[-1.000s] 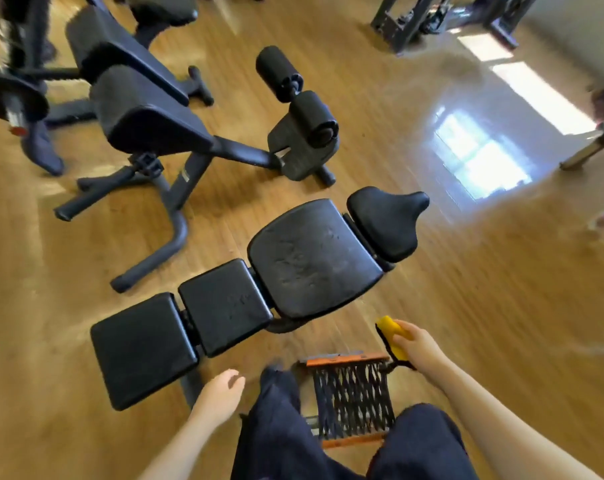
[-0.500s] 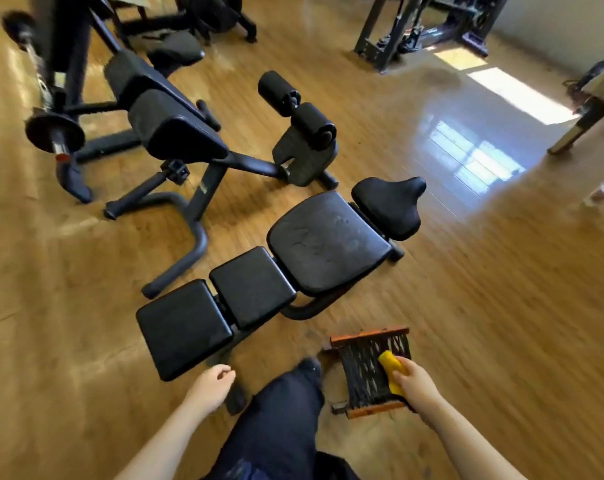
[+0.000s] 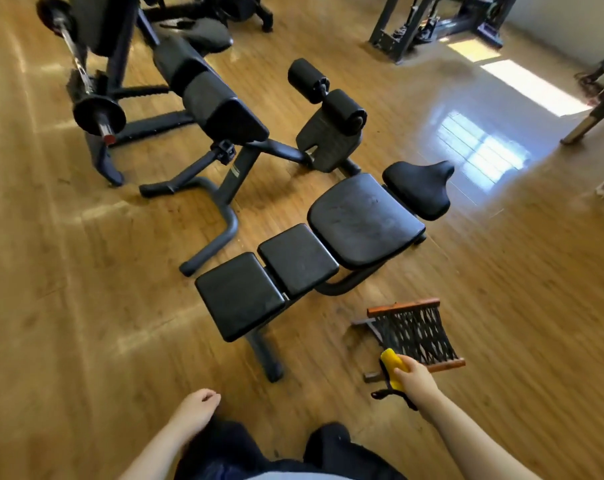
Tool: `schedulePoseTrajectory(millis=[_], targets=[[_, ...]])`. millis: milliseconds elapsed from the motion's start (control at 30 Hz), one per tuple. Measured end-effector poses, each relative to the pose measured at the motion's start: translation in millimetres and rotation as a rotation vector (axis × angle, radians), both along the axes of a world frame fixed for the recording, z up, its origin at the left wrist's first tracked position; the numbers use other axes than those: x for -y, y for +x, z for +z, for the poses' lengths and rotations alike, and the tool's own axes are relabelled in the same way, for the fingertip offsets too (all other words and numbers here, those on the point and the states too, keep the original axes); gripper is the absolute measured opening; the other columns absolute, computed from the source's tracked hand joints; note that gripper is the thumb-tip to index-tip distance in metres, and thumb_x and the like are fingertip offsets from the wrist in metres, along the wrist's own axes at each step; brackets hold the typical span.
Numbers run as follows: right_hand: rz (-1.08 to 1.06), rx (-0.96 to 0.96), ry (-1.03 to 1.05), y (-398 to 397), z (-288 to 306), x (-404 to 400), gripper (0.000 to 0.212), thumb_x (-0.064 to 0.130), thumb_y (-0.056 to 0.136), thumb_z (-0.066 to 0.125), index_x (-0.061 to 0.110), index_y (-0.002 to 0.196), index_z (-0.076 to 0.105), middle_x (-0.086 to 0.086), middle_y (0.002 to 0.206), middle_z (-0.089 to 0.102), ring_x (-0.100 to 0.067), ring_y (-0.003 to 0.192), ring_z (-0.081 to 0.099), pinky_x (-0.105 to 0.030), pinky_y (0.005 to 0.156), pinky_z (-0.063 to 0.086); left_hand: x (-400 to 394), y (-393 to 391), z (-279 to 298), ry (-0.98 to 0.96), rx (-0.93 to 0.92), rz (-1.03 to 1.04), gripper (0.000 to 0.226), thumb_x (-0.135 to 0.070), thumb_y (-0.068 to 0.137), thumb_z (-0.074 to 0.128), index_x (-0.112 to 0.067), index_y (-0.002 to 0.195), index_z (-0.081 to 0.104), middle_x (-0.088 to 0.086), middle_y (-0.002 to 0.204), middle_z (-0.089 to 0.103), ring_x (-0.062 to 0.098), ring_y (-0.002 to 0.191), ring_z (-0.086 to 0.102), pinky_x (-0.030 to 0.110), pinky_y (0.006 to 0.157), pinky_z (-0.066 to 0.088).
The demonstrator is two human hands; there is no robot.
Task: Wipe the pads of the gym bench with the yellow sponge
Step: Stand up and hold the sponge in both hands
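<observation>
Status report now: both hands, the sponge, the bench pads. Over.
Right hand grips yellow sponge, off the bench. Left hand loosely curled, empty. Bench pads untouched. Small mesh rack on floor between sponge and bench.

The gym bench [image 3: 314, 261] stands on the wooden floor, a black frame carrying four black pads in a row: two squarish pads at the near end, a larger rounded pad [image 3: 362, 220] with scuff marks, and a saddle-shaped pad [image 3: 420, 187] at the far end. The yellow sponge [image 3: 390, 367], with a dark underside, is off the pads, near the bench's near end, held in the right hand [image 3: 414, 381].
</observation>
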State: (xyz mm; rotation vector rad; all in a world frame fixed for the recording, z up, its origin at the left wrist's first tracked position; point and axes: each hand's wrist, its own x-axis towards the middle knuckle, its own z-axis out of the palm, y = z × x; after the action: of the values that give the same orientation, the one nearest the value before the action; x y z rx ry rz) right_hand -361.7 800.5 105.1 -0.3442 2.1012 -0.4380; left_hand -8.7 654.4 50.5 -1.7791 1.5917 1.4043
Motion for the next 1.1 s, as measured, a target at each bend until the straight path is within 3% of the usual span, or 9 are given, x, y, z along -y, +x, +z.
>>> schedulePoseTrajectory(millis=[200,367,500,567,633,733,867,1000,1100], targets=[[0.018,-0.047,-0.005,102,-11,105,0.039,0.01,0.094,0.043,0.012,0.133,0.044,-0.008,0.112,0.054,-0.025,0.096,0.057,-0.039,0.079,0.052,73,114,-3,0.023,-0.041,0.077,0.033,-0.025,0.098,0.04,-0.008,0.124,0.053,0.006,0.128,0.054,0.021,0.116,0.05,0.027,0.089,0.039],[0.17,-0.074,-0.048,203,-12,206,0.035,0.005,0.092,0.046,0.009,0.127,0.049,-0.004,0.107,0.056,-0.018,0.093,0.051,-0.023,0.068,0.041,152,235,19,-0.072,-0.041,0.266,0.032,-0.024,0.098,0.039,-0.008,0.122,0.053,-0.004,0.096,0.056,0.007,0.08,0.049,0.02,0.066,0.039],[0.202,-0.058,-0.089,263,-8,287,0.034,0.007,0.094,0.044,0.007,0.128,0.047,-0.003,0.111,0.055,-0.017,0.093,0.05,-0.025,0.076,0.044,211,296,21,-0.127,0.001,0.388,0.033,-0.022,0.098,0.04,-0.005,0.123,0.053,0.011,0.122,0.055,0.023,0.106,0.052,0.031,0.087,0.039],[0.209,-0.039,-0.103,283,-7,323,0.035,0.009,0.095,0.042,0.009,0.13,0.046,-0.005,0.109,0.057,-0.015,0.088,0.05,-0.021,0.069,0.045,234,310,14,-0.122,-0.017,0.434,0.032,-0.02,0.098,0.04,-0.002,0.121,0.054,0.014,0.124,0.055,0.028,0.115,0.05,0.034,0.094,0.037],[0.237,-0.038,-0.116,294,-8,357,0.035,0.01,0.096,0.041,0.011,0.131,0.045,-0.009,0.117,0.058,-0.014,0.088,0.049,-0.018,0.063,0.043,257,311,9,-0.098,-0.031,0.482,0.031,-0.018,0.097,0.041,0.0,0.117,0.056,0.016,0.123,0.056,0.03,0.115,0.05,0.036,0.097,0.037],[0.178,0.01,-0.162,300,-13,406,0.037,0.009,0.096,0.04,0.011,0.132,0.043,-0.007,0.121,0.056,-0.016,0.093,0.051,-0.025,0.074,0.046,300,303,1,-0.052,-0.047,0.545,0.022,-0.016,0.097,0.042,-0.003,0.105,0.058,0.016,0.116,0.059,0.03,0.106,0.054,0.044,0.096,0.04],[0.16,0.011,-0.195,288,-19,472,0.036,0.01,0.095,0.042,0.014,0.131,0.046,-0.005,0.127,0.055,-0.021,0.106,0.054,-0.035,0.09,0.048,379,277,-6,-0.049,-0.107,0.57,0.026,-0.016,0.096,0.044,0.001,0.111,0.058,0.009,0.1,0.059,0.025,0.094,0.054,0.034,0.069,0.037],[0.039,0.045,-0.218,264,-13,552,0.037,0.007,0.094,0.043,0.012,0.13,0.046,-0.012,0.128,0.054,-0.023,0.107,0.052,-0.037,0.096,0.043,478,234,7,-0.049,-0.161,0.596,0.028,-0.019,0.096,0.044,0.001,0.112,0.058,0.004,0.094,0.06,0.023,0.093,0.052,0.031,0.07,0.034],[0.084,0.042,-0.283,252,14,619,0.039,0.009,0.095,0.042,0.013,0.133,0.042,-0.01,0.131,0.051,-0.025,0.116,0.049,-0.032,0.094,0.038,550,177,44,-0.082,-0.296,0.564,0.023,-0.019,0.097,0.043,-0.007,0.109,0.058,0.008,0.11,0.061,0.021,0.098,0.054,0.03,0.077,0.039]])
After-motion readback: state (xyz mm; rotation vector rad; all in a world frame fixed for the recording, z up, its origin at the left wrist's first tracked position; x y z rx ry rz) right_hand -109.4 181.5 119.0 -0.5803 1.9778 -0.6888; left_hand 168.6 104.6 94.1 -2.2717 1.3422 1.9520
